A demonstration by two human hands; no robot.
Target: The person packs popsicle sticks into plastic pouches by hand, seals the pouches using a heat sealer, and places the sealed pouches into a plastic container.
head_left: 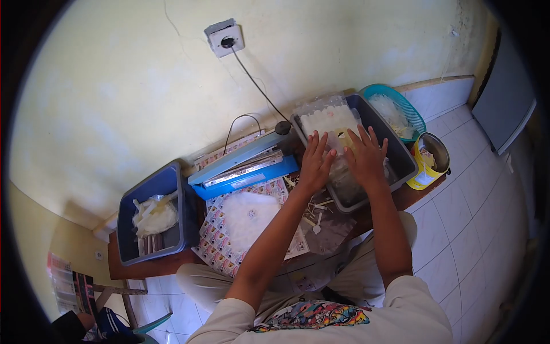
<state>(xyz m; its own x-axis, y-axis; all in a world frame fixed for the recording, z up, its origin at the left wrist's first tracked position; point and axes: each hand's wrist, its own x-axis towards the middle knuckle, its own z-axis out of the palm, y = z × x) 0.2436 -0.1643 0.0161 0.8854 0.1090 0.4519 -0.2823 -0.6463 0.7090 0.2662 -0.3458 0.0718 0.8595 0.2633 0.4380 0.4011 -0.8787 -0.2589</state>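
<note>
Both hands reach over the grey bin at the right of the low table. My left hand has its fingers spread above the bin's near left side. Beside it, my right hand is spread open too, palm down over clear plastic packets. White packed contents show just beyond the fingertips. A small yellowish piece lies between the hands; whether either hand touches it is unclear. The blue sealing machine stands left of the bin, its long lid raised.
A second bin with white packets stands at the left. A white sheet lies on printed paper. Beyond the grey bin are a teal basket and a yellow bucket. A cord runs to the wall socket.
</note>
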